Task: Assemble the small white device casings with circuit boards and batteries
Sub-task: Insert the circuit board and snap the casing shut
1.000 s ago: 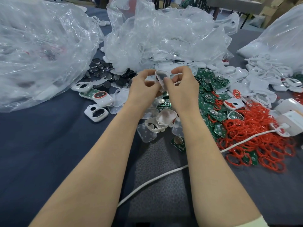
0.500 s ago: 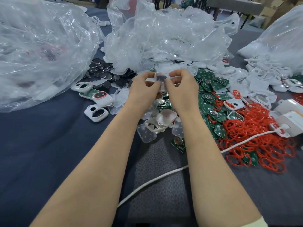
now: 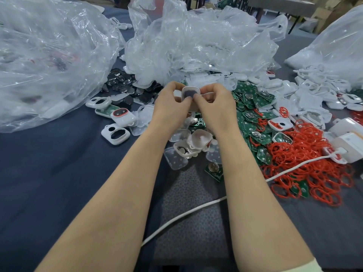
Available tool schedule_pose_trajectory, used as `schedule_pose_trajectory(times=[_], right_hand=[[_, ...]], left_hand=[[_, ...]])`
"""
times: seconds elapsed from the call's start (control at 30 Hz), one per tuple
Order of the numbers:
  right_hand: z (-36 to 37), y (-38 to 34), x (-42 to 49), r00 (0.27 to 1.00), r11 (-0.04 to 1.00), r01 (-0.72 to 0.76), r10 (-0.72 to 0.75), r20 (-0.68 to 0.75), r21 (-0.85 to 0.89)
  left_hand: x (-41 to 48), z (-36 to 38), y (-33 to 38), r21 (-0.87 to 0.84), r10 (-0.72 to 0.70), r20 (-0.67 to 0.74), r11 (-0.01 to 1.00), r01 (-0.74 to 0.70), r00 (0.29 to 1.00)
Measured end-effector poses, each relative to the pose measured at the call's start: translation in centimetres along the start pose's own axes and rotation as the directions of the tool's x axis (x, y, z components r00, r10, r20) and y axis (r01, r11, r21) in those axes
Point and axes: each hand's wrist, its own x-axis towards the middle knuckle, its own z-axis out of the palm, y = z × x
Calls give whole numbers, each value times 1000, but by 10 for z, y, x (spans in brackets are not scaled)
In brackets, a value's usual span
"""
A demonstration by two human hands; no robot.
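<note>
Both hands meet above the middle of the table around one small white casing (image 3: 190, 92) with a dark insert showing in it. My left hand (image 3: 172, 107) grips its left side and my right hand (image 3: 215, 107) pinches its right side, thumbs pressing on the front. Below the hands lie loose white casing halves (image 3: 193, 143) and clear covers (image 3: 175, 159). Green circuit boards (image 3: 250, 107) are heaped to the right, one board with a coin battery (image 3: 214, 169) lies nearer me. Red rings (image 3: 306, 165) pile at the right.
Big clear plastic bags (image 3: 49, 61) stand at the left, a second clear bag (image 3: 196, 42) at the back centre. Dark parts (image 3: 121, 85) lie behind the hands. White casings (image 3: 115, 134) sit left. A white cable (image 3: 196, 209) crosses the blue cloth from a white box (image 3: 349, 142).
The casing has been turned upright between the fingers, and both thumbs have closed onto its front. The hands have stayed in the same place above the table.
</note>
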Motion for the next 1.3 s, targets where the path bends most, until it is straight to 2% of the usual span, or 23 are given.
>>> schedule_pose_trajectory(times=[0.1, 0.13, 0.2, 0.33, 0.53, 0.7, 0.9, 1.0, 1.1, 1.2, 1.3], right_hand=[[-9, -4, 2, 1000, 999, -28, 28, 0, 45], [-15, -3, 3, 1000, 1000, -23, 23, -13, -1], [-28, 0, 5, 1000, 979, -5, 4, -5, -204], [-34, 2, 0, 968, 861, -12, 138, 211, -508], [-16, 2, -3, 944, 770, 39, 180, 276, -636], [-17, 1, -4, 944, 824, 35, 158, 289, -566], [-34, 3, 4, 953, 905, -78, 191, 236, -417], [-38, 2, 5, 981, 959, -114, 149, 121, -260], [-38, -1, 3, 978, 978, -199, 202, 43, -67], [-37, -1, 1, 967, 969, -211, 227, 116, -131], [-36, -1, 1, 953, 943, -135, 207, 220, -303]], left_hand=[[3, -2, 0, -93, -44, 5, 995, 44, 999], [5, -3, 0, -141, -67, 4, 988, 67, 998], [7, -7, 0, -227, -113, -7, 968, 109, 994], [10, -11, 0, -331, -187, -28, 929, 167, 982], [11, -11, 1, -356, -216, -24, 914, 193, 976], [8, -10, 3, -365, -245, 2, 902, 229, 969], [6, -10, 7, -412, -290, 65, 864, 291, 955], [6, -10, 7, -388, -291, 74, 873, 296, 954], [5, -11, 6, -361, -274, 66, 890, 279, 959], [5, -11, 4, -333, -252, 44, 909, 252, 967], [5, -11, 3, -309, -219, 20, 926, 215, 975]])
